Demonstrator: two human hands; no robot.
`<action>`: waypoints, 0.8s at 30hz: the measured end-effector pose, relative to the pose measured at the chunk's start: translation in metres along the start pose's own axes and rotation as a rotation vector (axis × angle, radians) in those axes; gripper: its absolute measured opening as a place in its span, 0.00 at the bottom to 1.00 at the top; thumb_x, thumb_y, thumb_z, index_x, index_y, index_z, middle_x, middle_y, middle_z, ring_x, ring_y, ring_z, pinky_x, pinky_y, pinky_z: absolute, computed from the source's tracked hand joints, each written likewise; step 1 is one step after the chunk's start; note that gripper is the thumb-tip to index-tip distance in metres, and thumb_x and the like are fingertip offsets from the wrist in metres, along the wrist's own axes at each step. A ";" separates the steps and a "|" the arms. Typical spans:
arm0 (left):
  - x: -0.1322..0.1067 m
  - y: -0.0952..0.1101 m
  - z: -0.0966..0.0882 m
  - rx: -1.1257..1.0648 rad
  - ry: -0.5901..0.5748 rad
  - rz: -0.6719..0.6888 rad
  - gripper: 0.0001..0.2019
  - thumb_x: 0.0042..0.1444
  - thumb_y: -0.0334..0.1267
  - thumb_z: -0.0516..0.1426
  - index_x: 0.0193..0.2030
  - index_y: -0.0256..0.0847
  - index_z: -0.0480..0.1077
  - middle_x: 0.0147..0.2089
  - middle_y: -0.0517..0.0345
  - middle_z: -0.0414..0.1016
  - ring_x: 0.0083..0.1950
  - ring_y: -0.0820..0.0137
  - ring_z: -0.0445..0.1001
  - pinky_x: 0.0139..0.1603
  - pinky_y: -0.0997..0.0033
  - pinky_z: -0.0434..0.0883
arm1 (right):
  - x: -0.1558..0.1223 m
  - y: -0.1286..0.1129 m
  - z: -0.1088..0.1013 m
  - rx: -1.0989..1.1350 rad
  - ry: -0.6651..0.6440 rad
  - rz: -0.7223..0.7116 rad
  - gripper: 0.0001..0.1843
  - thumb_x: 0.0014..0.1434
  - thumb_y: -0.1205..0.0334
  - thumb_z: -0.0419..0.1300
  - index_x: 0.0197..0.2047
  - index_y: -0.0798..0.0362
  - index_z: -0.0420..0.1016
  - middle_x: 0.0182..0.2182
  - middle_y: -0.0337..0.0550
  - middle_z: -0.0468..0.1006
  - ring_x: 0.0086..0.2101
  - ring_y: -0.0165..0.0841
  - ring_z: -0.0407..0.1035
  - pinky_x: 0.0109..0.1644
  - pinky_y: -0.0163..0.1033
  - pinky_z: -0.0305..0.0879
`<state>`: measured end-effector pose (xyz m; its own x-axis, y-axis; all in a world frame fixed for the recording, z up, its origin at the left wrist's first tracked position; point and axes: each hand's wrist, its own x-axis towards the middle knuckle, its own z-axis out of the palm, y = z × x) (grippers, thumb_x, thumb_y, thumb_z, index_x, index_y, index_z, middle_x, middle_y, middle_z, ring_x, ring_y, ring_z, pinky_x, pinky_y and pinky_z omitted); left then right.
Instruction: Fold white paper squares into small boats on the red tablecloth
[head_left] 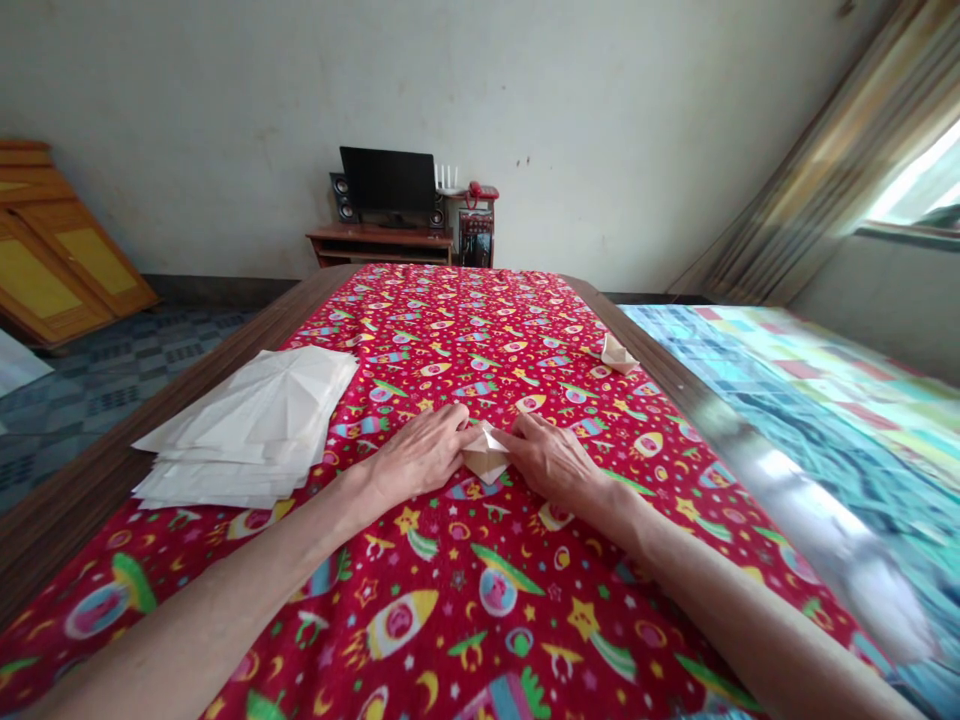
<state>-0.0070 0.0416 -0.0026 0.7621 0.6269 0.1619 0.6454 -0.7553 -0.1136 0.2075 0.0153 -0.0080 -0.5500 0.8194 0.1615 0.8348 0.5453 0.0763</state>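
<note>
Between my two hands, a small piece of folded paper point(486, 462) lies on the red patterned cloth point(480, 590). My left hand point(424, 450) grips its left side with curled fingers. From the right, my right hand point(553, 458) pinches the opposite side. The paper is pale, with a pointed lower corner and a raised crease in the middle. My fingers hide its side edges. To the left lies a stack of creased white paper sheets point(255, 420). Farther off on the right sits another small folded paper piece point(618, 354).
The cloth covers a brown wooden table point(75, 520). Past its far end stand a monitor point(388, 183), speakers and a red telephone point(481, 193) on a desk point(379, 240). A bed point(810, 400) is at the right, a wooden cabinet point(67, 250) at the far left.
</note>
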 end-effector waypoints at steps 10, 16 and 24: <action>0.002 0.002 -0.001 -0.041 -0.016 -0.015 0.14 0.60 0.35 0.51 0.52 0.41 0.66 0.45 0.52 0.65 0.43 0.63 0.69 0.43 0.64 0.69 | 0.001 -0.002 -0.002 -0.020 -0.004 -0.019 0.17 0.67 0.63 0.48 0.57 0.48 0.67 0.39 0.47 0.70 0.33 0.32 0.63 0.30 0.34 0.54; -0.003 0.005 -0.004 -0.002 0.011 0.015 0.12 0.60 0.35 0.51 0.50 0.41 0.67 0.44 0.53 0.65 0.42 0.64 0.69 0.44 0.63 0.68 | 0.000 -0.001 -0.003 -0.011 -0.015 0.000 0.17 0.67 0.61 0.48 0.57 0.46 0.67 0.39 0.45 0.70 0.32 0.31 0.63 0.27 0.34 0.51; -0.018 0.007 0.007 -0.079 0.160 0.051 0.10 0.65 0.34 0.48 0.41 0.42 0.72 0.40 0.57 0.67 0.41 0.69 0.68 0.42 0.68 0.67 | -0.001 -0.004 -0.006 -0.063 -0.024 -0.037 0.12 0.67 0.64 0.48 0.49 0.52 0.70 0.38 0.47 0.70 0.34 0.33 0.64 0.28 0.34 0.56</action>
<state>-0.0157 0.0263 -0.0133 0.7716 0.5539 0.3128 0.5955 -0.8019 -0.0490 0.2050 0.0116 -0.0029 -0.5806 0.8032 0.1335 0.8132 0.5640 0.1434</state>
